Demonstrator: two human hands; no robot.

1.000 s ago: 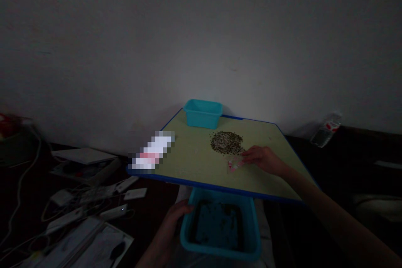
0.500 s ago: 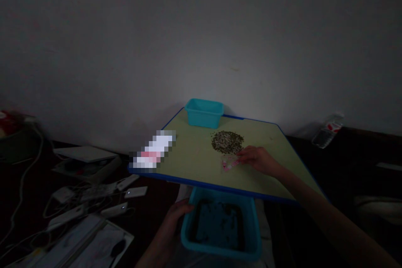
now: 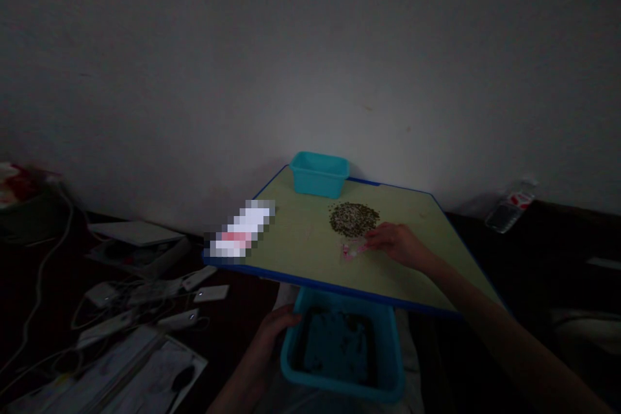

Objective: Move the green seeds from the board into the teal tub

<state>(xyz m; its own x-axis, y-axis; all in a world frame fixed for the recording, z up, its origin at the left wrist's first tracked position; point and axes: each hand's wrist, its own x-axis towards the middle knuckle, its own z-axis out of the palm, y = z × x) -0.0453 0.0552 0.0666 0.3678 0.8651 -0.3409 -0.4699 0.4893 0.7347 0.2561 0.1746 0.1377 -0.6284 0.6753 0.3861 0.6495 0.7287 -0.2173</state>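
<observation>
My right hand (image 3: 398,244) is closed, fingertips pinching a small clear plastic piece with pink print (image 3: 350,250) low over the tabletop. Right behind it lies a spread pile of small mixed grains (image 3: 354,218), greenish-brown and pale, possibly beans or seeds. My left hand (image 3: 277,330) grips the left rim of a blue plastic basin (image 3: 291,365), held below the table's near edge. Dark bits lie along the inside of that basin; their kind is too dim to make out. Part of the left hand's fingers is hidden by the basin wall.
A second blue basin (image 3: 319,182) stands at the back of the blue-edged table (image 3: 417,210). A blurred-out bright phone-like object (image 3: 242,229) lies at its left edge. Cables and white power strips (image 3: 211,294) clutter the floor at left. A plastic bottle (image 3: 512,207) is at right.
The camera view has shifted slightly, so the table sits a little further right. The plastic piece has moved slightly leftward over the table in my right hand. My left hand stays on the basin.
</observation>
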